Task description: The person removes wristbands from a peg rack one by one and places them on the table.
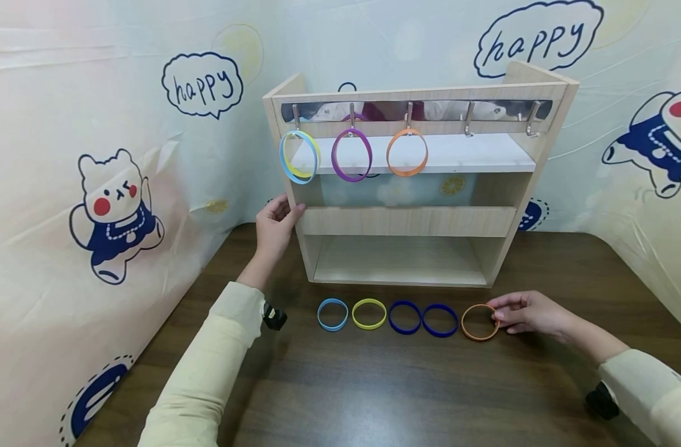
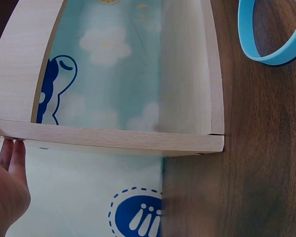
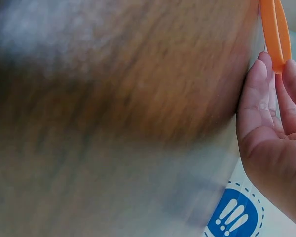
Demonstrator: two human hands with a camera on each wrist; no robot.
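Note:
At the right end of a row on the table, my right hand (image 1: 527,312) pinches an orange silicone wristband (image 1: 465,324) between thumb and fingers; its lower end shows between the fingertips in the right wrist view. To its left lie two dark blue wristbands (image 1: 404,332), a yellow wristband (image 1: 369,327) and a light blue wristband (image 1: 333,329). My left hand (image 1: 274,230) rests on the left side panel of a wooden shelf rack (image 1: 410,221). In the left wrist view its straight fingers (image 2: 18,160) touch the panel's outer face.
A metal hook rail (image 1: 441,112) runs along the rack's top. Light blue and yellow wristbands (image 1: 316,152) share the left hook, followed by purple wristbands (image 1: 369,152) and an orange wristband (image 1: 425,152). The two right hooks (image 1: 469,118) bear nothing. A printed curtain (image 1: 122,93) hangs behind.

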